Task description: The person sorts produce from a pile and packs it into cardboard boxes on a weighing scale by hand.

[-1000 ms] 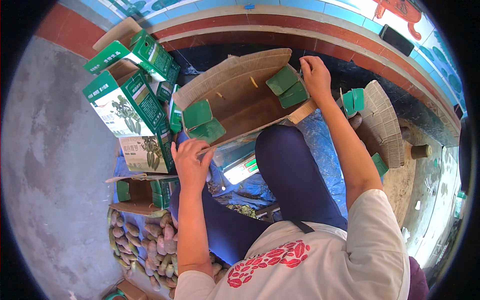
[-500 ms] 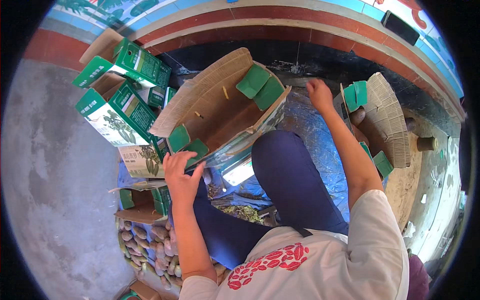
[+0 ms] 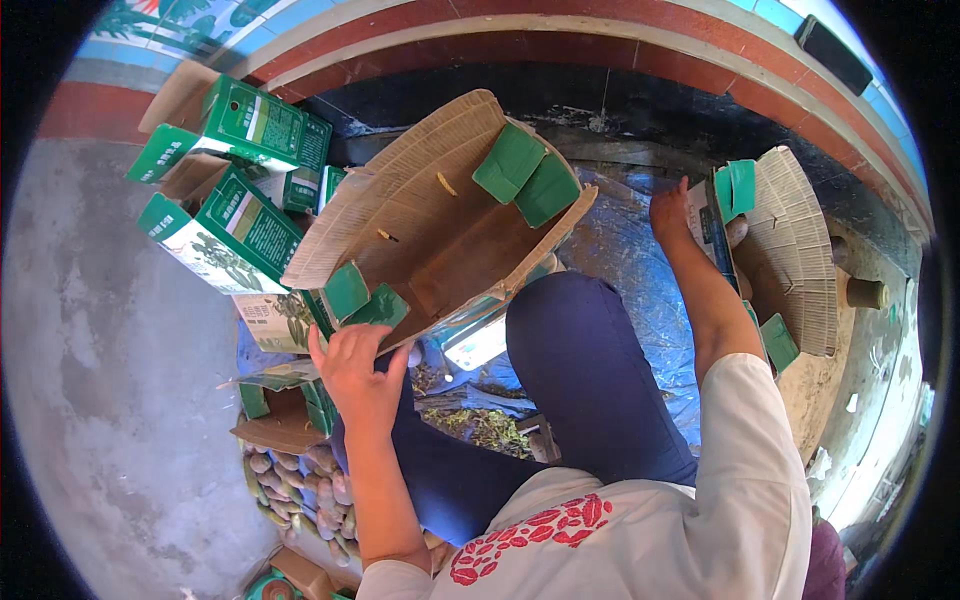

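Far left: grey floor [image 3: 120,360], patchy in tone. Beside it, stack of green and white boxes [image 3: 230,225], printed with leafy plants, upper ones tilted and open. Below the stack, small box [image 3: 280,435], open, brown inside. Lower still, heap of brown and pinkish vegetables [image 3: 320,490].

Left of centre: left hand [image 3: 360,372], back upward, touching the near left corner of the large open box [image 3: 465,258]. Thumb and fingers apart at the cardboard edge; cannot tell whether grip clamped there or merely resting.

Centre: large open box, tilted, in front of the bent legs in dark trousers [image 3: 590,360]. Brown interior; broad flap [image 3: 345,215] raised along the far side, bearing two yellowish strips [image 3: 445,184]; green flaps [image 3: 548,188] paired at either end. Between the legs, scattered leaf scraps [image 3: 480,430].

Right of centre: blue sheet [image 3: 645,335], wrinkled. Then right hand [image 3: 672,212], well apart from the large open box, just beside the left wall of a second open box [image 3: 800,250]. Fingers partly hidden; cannot tell whether grip apart, together or clamped on that wall. Inside, brown vegetable [image 3: 737,231].

Far right: short round stub [image 3: 867,293], near the second open box.
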Demonstrator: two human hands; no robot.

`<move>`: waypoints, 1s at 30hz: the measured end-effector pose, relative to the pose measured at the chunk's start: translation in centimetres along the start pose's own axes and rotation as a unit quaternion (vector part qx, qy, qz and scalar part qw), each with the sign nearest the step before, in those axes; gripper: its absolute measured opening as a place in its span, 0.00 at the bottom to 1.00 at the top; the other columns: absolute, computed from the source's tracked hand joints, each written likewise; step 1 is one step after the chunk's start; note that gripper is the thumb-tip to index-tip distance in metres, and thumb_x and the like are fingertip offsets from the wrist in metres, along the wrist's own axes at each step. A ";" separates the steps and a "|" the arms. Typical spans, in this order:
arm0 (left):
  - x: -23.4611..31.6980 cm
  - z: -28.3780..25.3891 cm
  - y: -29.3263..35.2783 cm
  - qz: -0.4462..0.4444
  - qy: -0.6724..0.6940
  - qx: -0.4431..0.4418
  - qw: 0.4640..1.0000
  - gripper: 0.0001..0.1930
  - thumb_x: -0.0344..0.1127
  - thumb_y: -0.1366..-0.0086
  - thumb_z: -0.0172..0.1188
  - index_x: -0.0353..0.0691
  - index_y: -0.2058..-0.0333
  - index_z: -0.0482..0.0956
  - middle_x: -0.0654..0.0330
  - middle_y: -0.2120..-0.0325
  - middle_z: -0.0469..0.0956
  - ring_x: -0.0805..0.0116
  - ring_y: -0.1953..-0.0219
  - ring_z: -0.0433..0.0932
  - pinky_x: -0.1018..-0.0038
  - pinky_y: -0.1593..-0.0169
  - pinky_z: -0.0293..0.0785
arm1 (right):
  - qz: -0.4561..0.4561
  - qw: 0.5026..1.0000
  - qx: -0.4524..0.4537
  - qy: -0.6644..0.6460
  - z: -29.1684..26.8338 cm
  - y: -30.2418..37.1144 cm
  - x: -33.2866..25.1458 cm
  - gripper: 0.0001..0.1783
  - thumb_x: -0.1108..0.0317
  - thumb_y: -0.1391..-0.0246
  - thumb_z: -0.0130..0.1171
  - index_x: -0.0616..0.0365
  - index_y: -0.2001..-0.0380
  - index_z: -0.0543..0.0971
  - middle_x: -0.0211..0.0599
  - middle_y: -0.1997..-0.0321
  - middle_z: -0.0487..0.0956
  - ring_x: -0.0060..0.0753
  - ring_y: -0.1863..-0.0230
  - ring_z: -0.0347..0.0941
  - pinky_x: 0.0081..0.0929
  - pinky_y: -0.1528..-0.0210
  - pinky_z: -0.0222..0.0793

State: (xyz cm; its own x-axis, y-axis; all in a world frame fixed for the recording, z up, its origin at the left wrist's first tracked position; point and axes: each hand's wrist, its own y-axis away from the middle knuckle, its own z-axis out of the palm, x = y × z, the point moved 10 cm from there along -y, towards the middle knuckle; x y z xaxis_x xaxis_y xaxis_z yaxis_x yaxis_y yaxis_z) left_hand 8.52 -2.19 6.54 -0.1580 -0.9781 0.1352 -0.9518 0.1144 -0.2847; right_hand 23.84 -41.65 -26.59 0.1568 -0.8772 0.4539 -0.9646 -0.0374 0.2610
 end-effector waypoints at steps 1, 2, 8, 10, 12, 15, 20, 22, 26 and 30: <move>0.1 0.0 -0.1 0.001 -0.004 -0.001 1.000 0.15 0.33 0.61 0.70 0.44 0.71 0.77 0.64 0.71 0.76 0.65 0.63 0.74 0.54 0.39 0.50 | -0.013 0.999 -0.034 0.021 1.0 -0.2 -0.1 0.14 0.64 0.47 0.46 0.50 0.60 0.78 0.35 0.60 0.77 0.37 0.51 0.69 0.43 0.43 0.49; 0.1 0.1 -0.1 0.000 -0.004 -0.003 1.000 0.15 0.33 0.61 0.70 0.44 0.71 0.77 0.64 0.71 0.76 0.65 0.63 0.74 0.54 0.39 0.50 | -0.025 0.997 -0.067 0.042 2.0 -0.3 -0.2 0.15 0.64 0.46 0.45 0.49 0.58 0.77 0.33 0.59 0.77 0.37 0.51 0.69 0.42 0.43 0.48; 0.2 0.6 -0.4 -0.003 -0.004 -0.013 1.000 0.15 0.33 0.61 0.69 0.44 0.71 0.77 0.65 0.72 0.76 0.66 0.63 0.74 0.55 0.39 0.50 | -0.033 0.995 -0.039 0.085 4.6 -1.0 0.2 0.15 0.62 0.47 0.47 0.48 0.57 0.77 0.30 0.55 0.74 0.33 0.49 0.65 0.38 0.46 0.49; -0.1 0.5 -0.3 -0.012 -0.007 -0.014 1.000 0.14 0.33 0.60 0.69 0.44 0.71 0.77 0.65 0.72 0.76 0.66 0.63 0.74 0.54 0.39 0.50 | -0.050 0.993 -0.027 0.103 3.7 -0.3 -0.4 0.15 0.63 0.48 0.48 0.49 0.58 0.78 0.31 0.56 0.74 0.32 0.50 0.64 0.38 0.47 0.50; -0.1 0.4 -0.3 -0.016 -0.008 -0.013 1.000 0.13 0.32 0.59 0.69 0.43 0.72 0.77 0.63 0.72 0.77 0.64 0.63 0.74 0.56 0.39 0.51 | -0.065 0.990 -0.016 0.123 2.5 1.0 -0.4 0.14 0.63 0.50 0.49 0.49 0.60 0.79 0.31 0.57 0.73 0.32 0.50 0.64 0.38 0.48 0.50; 0.0 0.1 -0.3 -0.019 -0.006 -0.014 1.000 0.12 0.32 0.58 0.68 0.42 0.72 0.76 0.62 0.73 0.77 0.62 0.64 0.74 0.57 0.40 0.53 | -0.102 0.987 0.040 0.115 0.5 4.0 -0.8 0.13 0.65 0.52 0.49 0.50 0.64 0.80 0.33 0.61 0.73 0.33 0.52 0.64 0.36 0.49 0.51; 0.2 0.3 -0.6 -0.017 0.012 -0.013 1.000 0.12 0.33 0.58 0.68 0.42 0.72 0.77 0.62 0.73 0.77 0.61 0.64 0.74 0.57 0.40 0.53 | -0.102 0.994 0.004 0.044 4.9 8.9 -0.9 0.11 0.66 0.53 0.49 0.52 0.69 0.80 0.35 0.62 0.73 0.34 0.54 0.65 0.33 0.51 0.54; 0.3 0.5 -0.5 -0.003 -0.009 -0.014 1.000 0.13 0.34 0.58 0.68 0.43 0.71 0.77 0.63 0.73 0.76 0.63 0.64 0.73 0.55 0.40 0.53 | -0.081 0.996 0.037 -0.016 6.6 11.9 -0.4 0.11 0.66 0.54 0.49 0.52 0.70 0.80 0.35 0.63 0.73 0.35 0.55 0.64 0.34 0.51 0.54; 0.3 0.1 -0.1 0.007 0.001 -0.011 1.000 0.13 0.34 0.57 0.68 0.43 0.71 0.77 0.63 0.73 0.76 0.63 0.64 0.73 0.55 0.41 0.53 | -0.092 0.995 -0.030 0.001 6.6 19.3 -0.4 0.10 0.67 0.54 0.50 0.52 0.71 0.80 0.34 0.64 0.72 0.35 0.54 0.64 0.37 0.48 0.54; 0.5 0.0 0.1 0.014 0.018 -0.006 1.000 0.11 0.32 0.56 0.68 0.42 0.72 0.77 0.61 0.73 0.77 0.61 0.64 0.74 0.56 0.41 0.54 | -0.046 0.994 -0.096 -0.025 10.5 26.2 2.7 0.13 0.64 0.55 0.52 0.53 0.67 0.81 0.33 0.60 0.73 0.36 0.50 0.62 0.38 0.45 0.51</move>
State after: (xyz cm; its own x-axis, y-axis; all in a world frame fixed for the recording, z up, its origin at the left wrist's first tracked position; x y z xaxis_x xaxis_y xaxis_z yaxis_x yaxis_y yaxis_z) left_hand 8.38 -2.72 6.60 -0.1938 -0.9676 0.1619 -0.9501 0.1441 -0.2765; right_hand -3.21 -50.04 -27.47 0.2281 -0.8969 0.3789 -0.8876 -0.0316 0.4595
